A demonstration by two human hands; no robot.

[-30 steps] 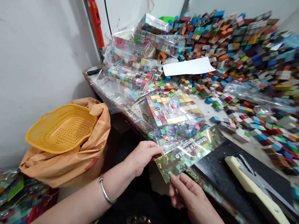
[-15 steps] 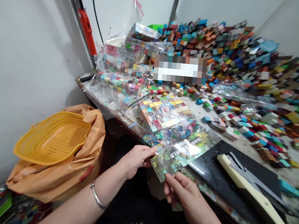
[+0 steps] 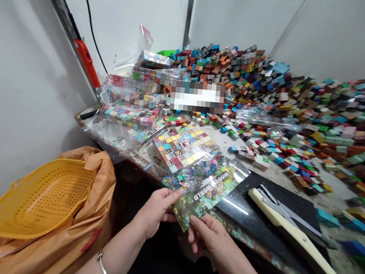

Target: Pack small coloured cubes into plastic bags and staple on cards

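Note:
A clear plastic bag with a green printed card header (image 3: 211, 187) lies over the near table edge, the lettering "MODUL WORLD" on it. My left hand (image 3: 159, 208) pinches the bag's left side between thumb and fingers. At the lower corner, my right hand (image 3: 207, 232) grips the printed end with thumb and forefinger. A block of small patterned cubes (image 3: 184, 148) sits just beyond the header, and small coloured pieces show through the clear plastic beside it. To the right, a cream-handled stapler-like tool (image 3: 289, 233) rests on a black board (image 3: 237, 204).
Loose coloured cubes (image 3: 319, 128) are heaped across the back and right of the table. Bagged cube blocks (image 3: 131, 117) stand at the left. A yellow perforated basket (image 3: 44, 197) sits in an orange-brown sack (image 3: 100, 185) beside the table. An orange-handled tool (image 3: 88, 63) hangs by the wall.
The camera view has shifted, so the table scene appears further left and slightly lower. Both hands keep their hold on the bag, whose lettering now looks sharper.

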